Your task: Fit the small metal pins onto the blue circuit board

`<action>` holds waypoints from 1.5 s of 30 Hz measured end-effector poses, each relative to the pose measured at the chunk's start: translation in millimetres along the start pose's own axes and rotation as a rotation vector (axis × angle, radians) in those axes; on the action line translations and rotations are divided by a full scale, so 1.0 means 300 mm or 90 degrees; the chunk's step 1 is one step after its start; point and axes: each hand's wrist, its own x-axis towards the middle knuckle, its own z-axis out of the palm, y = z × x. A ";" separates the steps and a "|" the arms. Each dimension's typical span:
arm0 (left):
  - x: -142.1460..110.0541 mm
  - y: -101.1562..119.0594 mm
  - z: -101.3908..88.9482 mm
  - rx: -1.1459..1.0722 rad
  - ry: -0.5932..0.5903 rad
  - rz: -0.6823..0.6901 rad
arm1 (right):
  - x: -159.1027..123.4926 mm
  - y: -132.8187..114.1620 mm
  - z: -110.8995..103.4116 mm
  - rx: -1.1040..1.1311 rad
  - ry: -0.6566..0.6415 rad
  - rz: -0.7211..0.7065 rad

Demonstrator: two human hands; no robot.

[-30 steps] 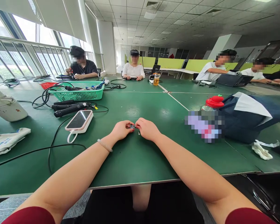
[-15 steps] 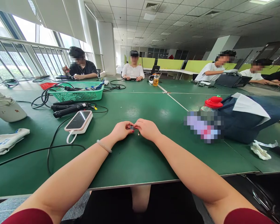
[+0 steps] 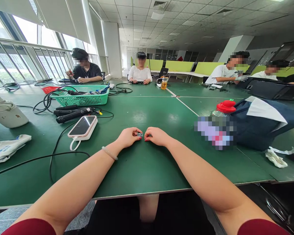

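Pinched between the thumb and fingers of my left hand (image 3: 127, 137) is a small dark piece with light markings (image 3: 139, 134), perhaps a circuit board; it is too small to name surely. My right hand (image 3: 157, 136) is a short gap to the right of that piece. Its thumb and fingertips are pressed together, and whatever is in them is too small to make out. Both hands are just above or on the green table (image 3: 137, 166), near its front edge.
To the left lie a phone on a white power bank (image 3: 83, 126), black cables, dark rod-like tools (image 3: 74, 115) and a green basket (image 3: 83, 96). At right are a red-capped bottle (image 3: 225, 107) and a dark blue bag (image 3: 257, 127). Several people sit around the table.
My right hand has moved slightly right, away from the small piece, so a gap now shows between the hands. My left hand still holds the piece, which is more visible.
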 end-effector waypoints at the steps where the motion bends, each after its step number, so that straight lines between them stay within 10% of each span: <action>1: 0.000 -0.001 0.000 0.003 0.003 -0.001 | 0.001 -0.004 0.005 -0.013 0.007 -0.006; 8: -0.006 0.008 -0.004 -0.004 0.027 -0.015 | 0.004 -0.064 0.024 0.050 0.189 0.004; 20: 0.001 -0.001 0.010 -0.171 -0.018 0.001 | 0.013 -0.071 0.027 0.177 0.232 0.031; 32: 0.013 -0.027 0.006 -0.122 0.000 -0.019 | -0.005 0.040 -0.022 0.056 0.033 0.163; 45: 0.009 -0.016 0.007 -0.121 0.001 -0.021 | 0.002 0.028 -0.005 0.020 0.038 0.145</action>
